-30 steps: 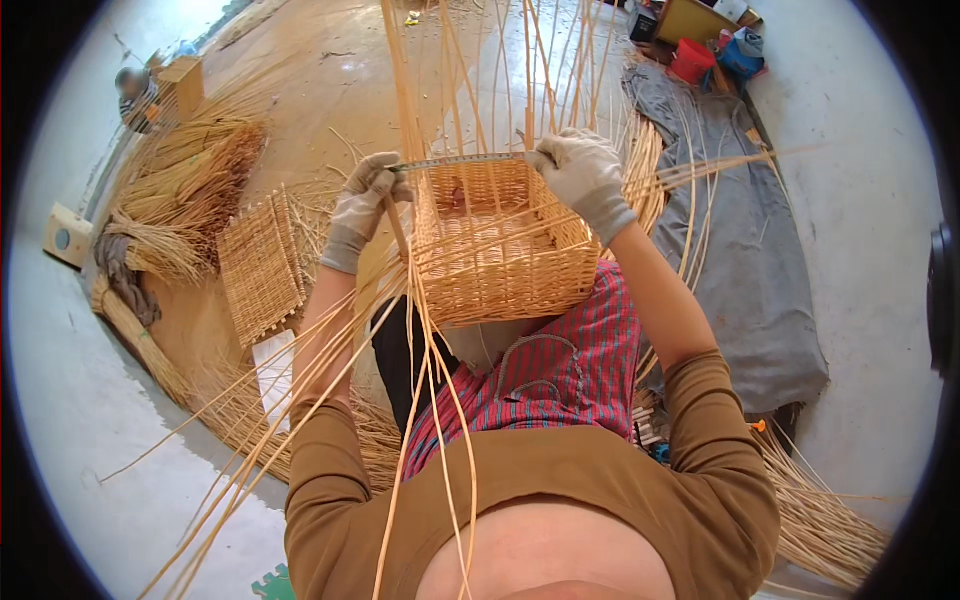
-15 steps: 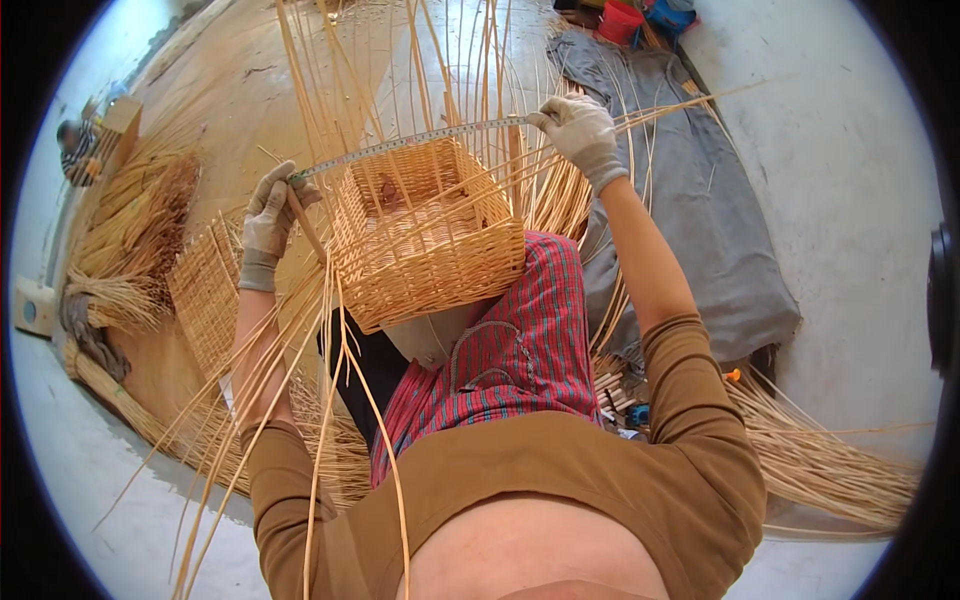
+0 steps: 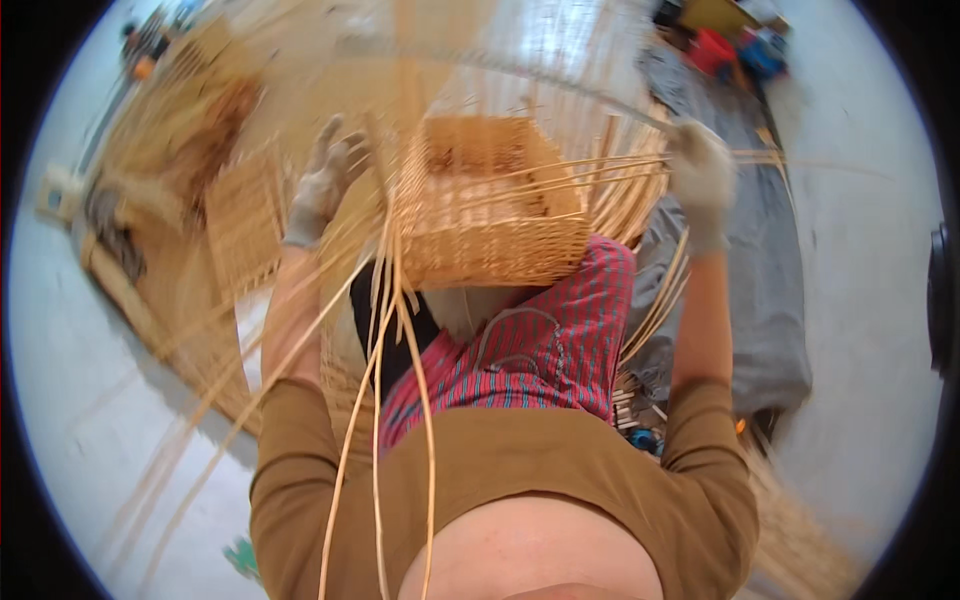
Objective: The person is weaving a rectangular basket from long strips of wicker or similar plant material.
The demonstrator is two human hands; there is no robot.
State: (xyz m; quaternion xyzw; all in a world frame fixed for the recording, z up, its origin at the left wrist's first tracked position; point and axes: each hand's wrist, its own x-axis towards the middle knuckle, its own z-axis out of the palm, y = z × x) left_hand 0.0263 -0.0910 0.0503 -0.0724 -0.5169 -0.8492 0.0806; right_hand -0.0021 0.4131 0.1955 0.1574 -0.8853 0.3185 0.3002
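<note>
A woven wicker basket (image 3: 490,245) with long stakes sticking out of it rests by my knees, its open inside facing up. My left hand (image 3: 328,185), in a pale work glove, is held off its left side with the fingers apart and nothing in them. On the other side my gloved right hand (image 3: 702,180), smeared by motion, is closed on the end of a tape measure (image 3: 565,80). The tape bows up and leftward above the basket, and its far end is blurred. Loose wicker strands (image 3: 378,400) hang from the basket's near left corner over my lap.
A flat woven panel (image 3: 245,220) and wicker bundles (image 3: 190,130) lie to the left. Grey cloth (image 3: 760,300) covers the floor on the right, with a red container (image 3: 712,52) beyond it. More rods (image 3: 800,530) lie at the lower right. A person (image 3: 145,45) sits far left.
My left hand has let go of the tape measure and opened. My right hand has moved right with its end, and the tape now arcs loosely. The whole view has shifted.
</note>
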